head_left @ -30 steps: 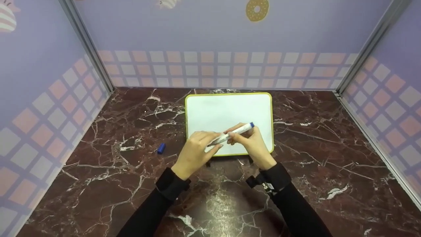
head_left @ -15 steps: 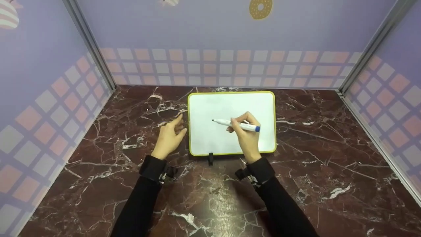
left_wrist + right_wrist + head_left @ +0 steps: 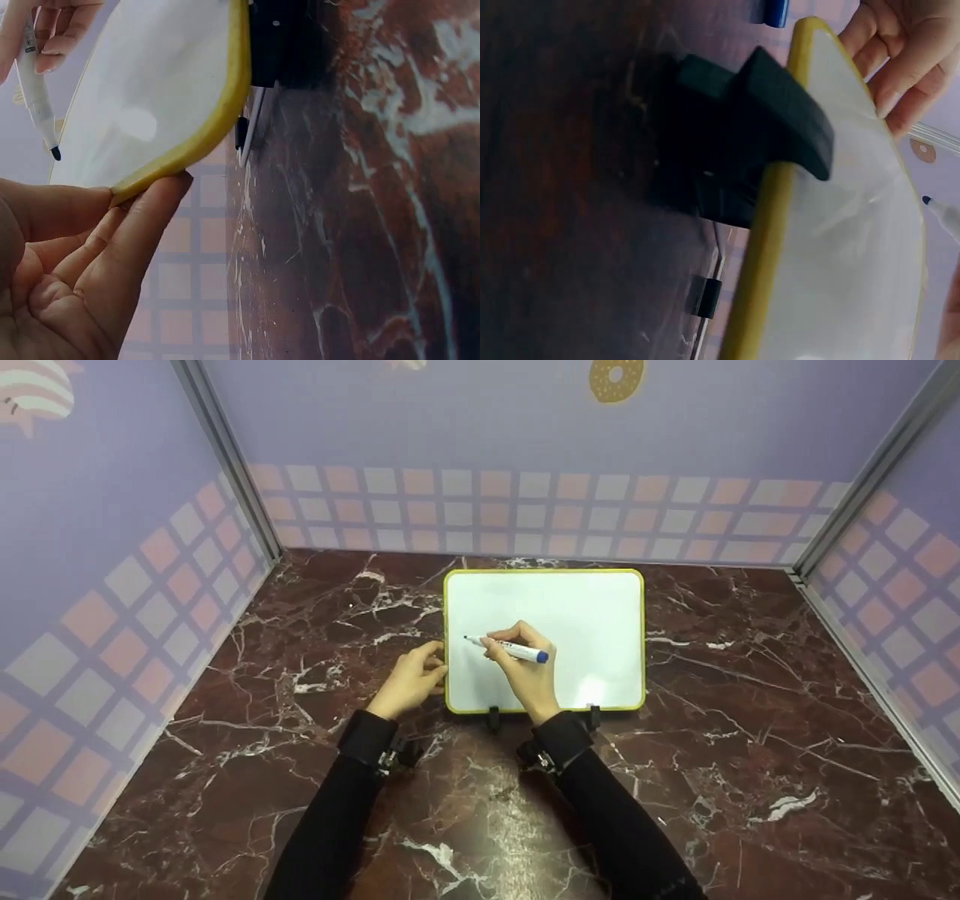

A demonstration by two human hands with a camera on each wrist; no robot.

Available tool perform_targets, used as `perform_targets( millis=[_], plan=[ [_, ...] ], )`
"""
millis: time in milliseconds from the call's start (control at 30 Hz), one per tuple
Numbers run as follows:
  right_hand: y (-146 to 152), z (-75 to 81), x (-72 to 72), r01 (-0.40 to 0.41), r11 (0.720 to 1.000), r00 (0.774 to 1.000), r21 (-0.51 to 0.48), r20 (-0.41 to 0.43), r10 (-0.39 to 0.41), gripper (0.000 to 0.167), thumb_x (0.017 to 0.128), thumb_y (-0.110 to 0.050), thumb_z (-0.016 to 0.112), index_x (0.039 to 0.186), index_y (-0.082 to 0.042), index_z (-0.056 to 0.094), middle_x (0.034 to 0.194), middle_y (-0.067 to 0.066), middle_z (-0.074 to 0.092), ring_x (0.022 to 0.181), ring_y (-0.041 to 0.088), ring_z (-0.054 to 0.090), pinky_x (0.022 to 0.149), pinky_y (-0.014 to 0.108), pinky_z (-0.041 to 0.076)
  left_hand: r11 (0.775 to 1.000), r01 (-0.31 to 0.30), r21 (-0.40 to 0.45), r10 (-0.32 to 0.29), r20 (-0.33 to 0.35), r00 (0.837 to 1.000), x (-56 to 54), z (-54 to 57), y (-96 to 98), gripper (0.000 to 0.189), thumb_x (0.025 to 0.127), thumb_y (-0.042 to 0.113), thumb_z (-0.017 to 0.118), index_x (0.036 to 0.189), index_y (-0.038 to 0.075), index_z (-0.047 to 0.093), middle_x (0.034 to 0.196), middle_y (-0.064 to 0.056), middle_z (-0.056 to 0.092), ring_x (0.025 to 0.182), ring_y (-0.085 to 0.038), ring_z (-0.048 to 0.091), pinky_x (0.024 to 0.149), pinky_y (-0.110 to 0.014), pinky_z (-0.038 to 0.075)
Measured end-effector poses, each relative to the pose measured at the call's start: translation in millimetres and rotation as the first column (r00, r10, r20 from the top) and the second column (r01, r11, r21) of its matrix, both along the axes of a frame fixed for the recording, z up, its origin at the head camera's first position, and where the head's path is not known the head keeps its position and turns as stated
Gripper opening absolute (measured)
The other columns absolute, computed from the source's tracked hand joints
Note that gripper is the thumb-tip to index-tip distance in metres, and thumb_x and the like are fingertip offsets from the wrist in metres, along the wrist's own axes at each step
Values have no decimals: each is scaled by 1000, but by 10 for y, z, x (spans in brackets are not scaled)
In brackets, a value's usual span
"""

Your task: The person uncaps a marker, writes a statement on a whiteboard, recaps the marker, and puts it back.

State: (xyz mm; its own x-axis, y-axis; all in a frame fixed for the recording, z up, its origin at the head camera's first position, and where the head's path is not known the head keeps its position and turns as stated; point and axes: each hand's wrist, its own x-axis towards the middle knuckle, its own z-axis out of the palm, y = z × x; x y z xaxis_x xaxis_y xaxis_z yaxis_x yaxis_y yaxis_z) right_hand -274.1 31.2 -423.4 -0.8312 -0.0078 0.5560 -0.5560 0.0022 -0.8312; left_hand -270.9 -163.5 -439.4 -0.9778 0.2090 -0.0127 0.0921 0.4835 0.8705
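A whiteboard [image 3: 551, 604] with a yellow frame leans back on a stand, held at its bottom edge by black clips [image 3: 493, 718]. My left hand [image 3: 409, 681] pinches the board's left edge; in the left wrist view the thumb [image 3: 64, 206] lies on the front and fingers behind. In my right hand [image 3: 531, 671] is a white marker [image 3: 517, 649] with a blue end, gripped like a pen. Its uncapped dark tip [image 3: 55, 153] points at the left part of the board. The right wrist view shows this tip apart from the surface. No marks are visible on the board.
A blue marker cap [image 3: 775, 11] lies beyond the board's corner in the right wrist view; the head view does not show it. Dark red marble tabletop [image 3: 750, 765] surrounds the stand. Lilac checked panels [image 3: 517, 510] enclose the back and both sides.
Both hands first held the marker together. The left hand let go, moved left and took the board's edge. The right hand turned the marker tip leftward and moved toward the board's left side.
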Motion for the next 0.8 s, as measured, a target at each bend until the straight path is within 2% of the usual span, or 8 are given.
perform_targets(
  millis=[133,400,567,667,800],
  plan=[
    [-5,-13,-6,-7,1000,1000,-4,-1,7,9,88,5,70,86,11,64,94,27,72,74,28,73,69,25,64,1000,-5,13,5,2,1000,-5,-11,14,45,102,1,50,145,-5,39,123,-32,59,108,-42,65,88,-45,62],
    [0,-40,-26,-18,1000,1000,-10,14,18,10,88,4,70,90,12,65,100,28,71,81,21,74,74,24,63,999,-24,43,26,-36,999,-19,-27,30,35,99,-3,51,134,-5,49,109,-29,64,92,-35,70,82,-45,64],
    [2,-43,-28,-27,1000,999,-7,26,27,10,88,5,70,91,13,64,101,29,71,85,35,73,75,23,63,999,-28,46,29,-38,999,-10,-23,32,37,99,-3,51,136,-6,48,110,-30,63,95,-38,70,83,-45,64],
    [4,-31,-11,-23,1000,999,14,28,23,8,88,6,68,88,13,64,97,29,71,81,40,72,72,21,62,999,-28,35,29,-33,999,-5,-21,30,38,100,-3,51,138,-6,47,112,-30,62,98,-40,69,84,-45,63],
    [18,-8,28,-9,997,1000,82,5,8,11,88,9,65,79,12,61,82,29,70,67,38,69,60,15,57,999,-34,14,35,-37,999,-9,-21,30,38,100,-1,51,138,-5,47,112,-30,62,99,-39,69,84,-44,64]
  ],
)
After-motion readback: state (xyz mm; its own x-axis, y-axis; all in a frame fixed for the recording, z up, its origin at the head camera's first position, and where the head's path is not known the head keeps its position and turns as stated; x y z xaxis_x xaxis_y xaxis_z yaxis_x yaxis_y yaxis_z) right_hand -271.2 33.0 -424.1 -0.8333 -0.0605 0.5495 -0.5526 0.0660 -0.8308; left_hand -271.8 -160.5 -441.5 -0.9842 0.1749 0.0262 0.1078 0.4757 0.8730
